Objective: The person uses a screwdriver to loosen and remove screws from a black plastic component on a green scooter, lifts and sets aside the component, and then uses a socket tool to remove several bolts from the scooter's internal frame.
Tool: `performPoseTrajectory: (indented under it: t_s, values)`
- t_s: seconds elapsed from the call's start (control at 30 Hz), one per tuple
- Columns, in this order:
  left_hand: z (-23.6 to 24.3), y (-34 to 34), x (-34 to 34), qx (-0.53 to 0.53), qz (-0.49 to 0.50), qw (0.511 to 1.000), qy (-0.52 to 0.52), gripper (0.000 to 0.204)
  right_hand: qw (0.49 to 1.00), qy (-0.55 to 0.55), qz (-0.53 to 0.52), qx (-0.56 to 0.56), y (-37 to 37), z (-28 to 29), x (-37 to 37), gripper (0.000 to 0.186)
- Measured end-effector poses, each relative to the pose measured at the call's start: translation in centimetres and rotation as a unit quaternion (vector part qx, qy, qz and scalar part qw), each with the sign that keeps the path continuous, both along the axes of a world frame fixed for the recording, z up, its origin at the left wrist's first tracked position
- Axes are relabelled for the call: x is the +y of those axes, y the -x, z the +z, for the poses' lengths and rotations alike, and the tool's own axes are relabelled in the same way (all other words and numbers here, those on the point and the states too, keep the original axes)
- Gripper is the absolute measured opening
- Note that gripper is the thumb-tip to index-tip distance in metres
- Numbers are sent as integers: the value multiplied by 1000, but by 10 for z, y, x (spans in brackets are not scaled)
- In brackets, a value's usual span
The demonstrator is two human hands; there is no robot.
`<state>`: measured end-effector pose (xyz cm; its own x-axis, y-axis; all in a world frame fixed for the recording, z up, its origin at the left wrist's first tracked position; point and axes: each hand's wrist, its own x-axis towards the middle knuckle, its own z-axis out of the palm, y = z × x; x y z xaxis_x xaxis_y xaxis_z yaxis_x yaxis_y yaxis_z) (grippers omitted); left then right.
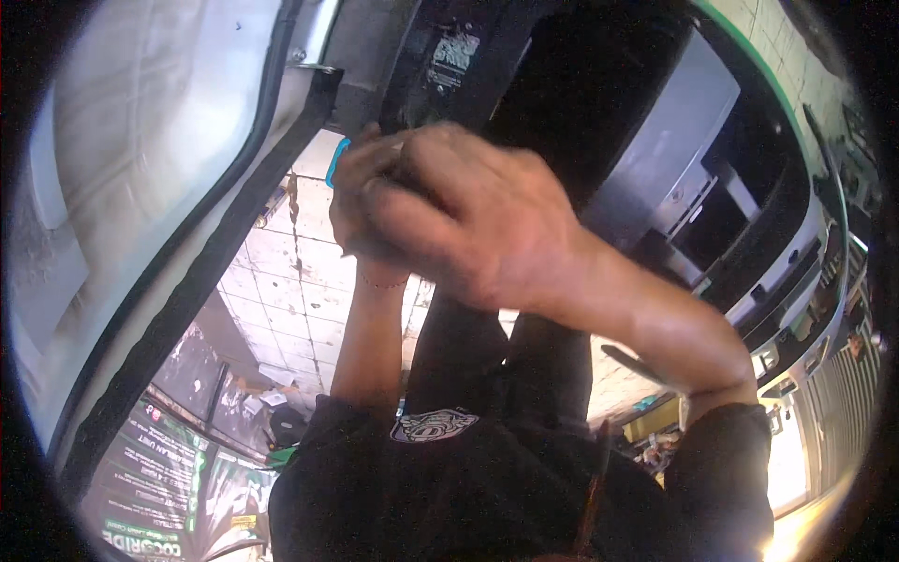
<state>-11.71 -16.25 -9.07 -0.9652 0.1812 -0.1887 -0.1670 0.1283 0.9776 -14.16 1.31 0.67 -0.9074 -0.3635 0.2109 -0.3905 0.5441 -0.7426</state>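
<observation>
My two hands are together in front of me at chest height, between a vehicle's door and its body. My right hand (478, 211) reaches across from the right, its fingers curled and slightly blurred. Behind it, my left hand (351, 201) is partly covered, with its fingers bent too. A small bright blue edge of something (338, 162) shows at the far side of the left hand's fingers. What lies between the hands is hidden, so I cannot make out its kind.
The open vehicle door (178, 122), edged with a black seal, stands at left. A dark vehicle interior with a grey panel (679, 122) lies to the right. Below is stained tiled floor (281, 309). A printed banner (154, 478) is at lower left.
</observation>
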Motion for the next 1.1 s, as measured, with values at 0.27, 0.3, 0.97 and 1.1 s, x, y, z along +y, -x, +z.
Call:
performPoseTrajectory:
  t_s: [0.27,0.3,0.97,1.1]
  values:
    - [16,14,10,155,-24,987,-25,27,999,23,14,23,-5,1,3,31]
    - [20,12,15,169,28,984,-52,25,1000,-1,9,18,-3,3,5,29]
    - [23,15,11,184,-71,975,107,32,996,-7,62,-66,12,17,10,33]
    - [30,21,12,198,-105,958,180,25,994,-34,79,-67,7,16,20,39]
